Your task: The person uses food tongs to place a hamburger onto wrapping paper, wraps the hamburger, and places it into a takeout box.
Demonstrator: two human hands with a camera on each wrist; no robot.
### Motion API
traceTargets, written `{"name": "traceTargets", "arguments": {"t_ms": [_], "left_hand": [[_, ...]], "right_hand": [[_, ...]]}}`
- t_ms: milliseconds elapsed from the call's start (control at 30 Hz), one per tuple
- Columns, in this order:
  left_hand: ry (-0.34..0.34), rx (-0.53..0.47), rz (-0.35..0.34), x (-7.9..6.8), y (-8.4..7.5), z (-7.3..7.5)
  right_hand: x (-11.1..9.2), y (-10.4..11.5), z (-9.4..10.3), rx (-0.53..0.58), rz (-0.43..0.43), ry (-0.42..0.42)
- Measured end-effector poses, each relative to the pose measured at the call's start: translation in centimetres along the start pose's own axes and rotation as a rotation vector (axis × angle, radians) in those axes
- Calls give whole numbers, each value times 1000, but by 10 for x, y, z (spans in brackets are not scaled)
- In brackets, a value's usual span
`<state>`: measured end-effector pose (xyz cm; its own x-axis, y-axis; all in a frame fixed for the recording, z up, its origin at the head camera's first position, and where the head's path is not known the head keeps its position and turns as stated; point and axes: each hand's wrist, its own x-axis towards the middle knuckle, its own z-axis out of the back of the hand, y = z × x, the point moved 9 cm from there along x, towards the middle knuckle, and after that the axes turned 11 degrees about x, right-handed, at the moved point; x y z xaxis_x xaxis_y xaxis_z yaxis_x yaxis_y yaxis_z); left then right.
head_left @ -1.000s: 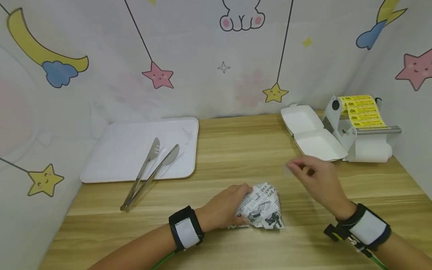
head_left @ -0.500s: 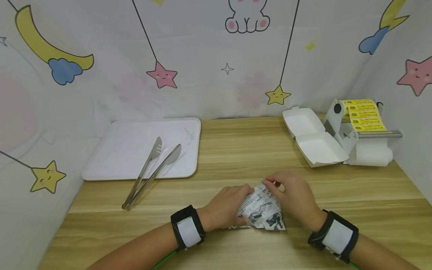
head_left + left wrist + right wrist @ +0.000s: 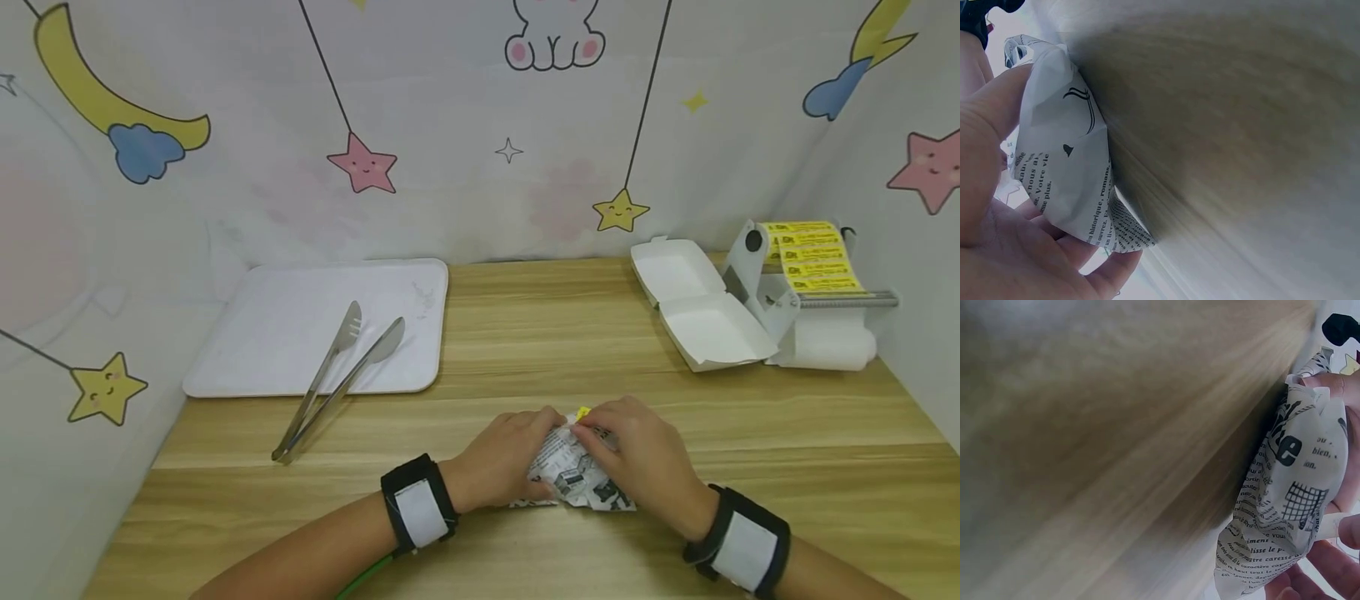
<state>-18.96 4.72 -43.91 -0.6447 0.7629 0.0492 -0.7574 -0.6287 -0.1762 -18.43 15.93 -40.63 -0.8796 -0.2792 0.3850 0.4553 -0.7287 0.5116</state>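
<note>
A package wrapped in newspaper-print paper (image 3: 573, 479) rests on the wooden table in front of me. My left hand (image 3: 495, 467) grips its left side, with the thumb and fingers spread around the paper (image 3: 1063, 144). At the package's upper right, my right hand (image 3: 637, 442) pinches a small yellow label (image 3: 582, 412) whose edge overlaps the paper in the head view. The right wrist view shows a pale strip at the fingers beside the printed wrap (image 3: 1291, 487). The right hand covers most of the label.
Metal tongs (image 3: 348, 333) lie partly on a white tray (image 3: 277, 317) at the left. An opened white clamshell box (image 3: 716, 333) stands at the back right, beside a dispenser with a roll of yellow labels (image 3: 817, 258). A printed curtain hangs behind.
My right hand has moved left and down from near the white box to the package, bringing the label against its top. The left hand has kept its grip in place.
</note>
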Motion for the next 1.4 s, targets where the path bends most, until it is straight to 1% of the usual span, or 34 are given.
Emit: {"name": "traceTargets", "arguments": {"t_ms": [200,300,467,600,700,767,833,900,1033,1167,1300,1400], "left_hand": [[27,8,16,1,1,-2],[33,3,21,0,2,-2],[31,0,17,0,2,-1],[23,8,13,0,2,0],[15,12,12,0,2,0],[12,15,11,0,2,0],[12,16,10,0,1,0],[14,16,9,0,1,-1],[16,11,8,0,0,-1],[15,6,7,1,0,0],[27,-31,13,1,0,-1],[53,-82,41,-1,2,-4]], "right_hand": [[-5,4,-3,-49,41,38],[-7,4,-5,-59,41,66],[-10,2,-7,-43,15,119],[-11,1,-8,8,-8,141],[-9,-4,-10,58,-55,137],[-7,-8,-11,73,-88,138],[-6,-11,-14,68,-115,146],[-6,-12,-16,38,-128,164],[-6,-12,-19,-6,-126,199],[-9,-15,-24,6,-125,226],[-14,-20,-28,75,-149,272],[-18,-23,-31,114,-166,348]]}}
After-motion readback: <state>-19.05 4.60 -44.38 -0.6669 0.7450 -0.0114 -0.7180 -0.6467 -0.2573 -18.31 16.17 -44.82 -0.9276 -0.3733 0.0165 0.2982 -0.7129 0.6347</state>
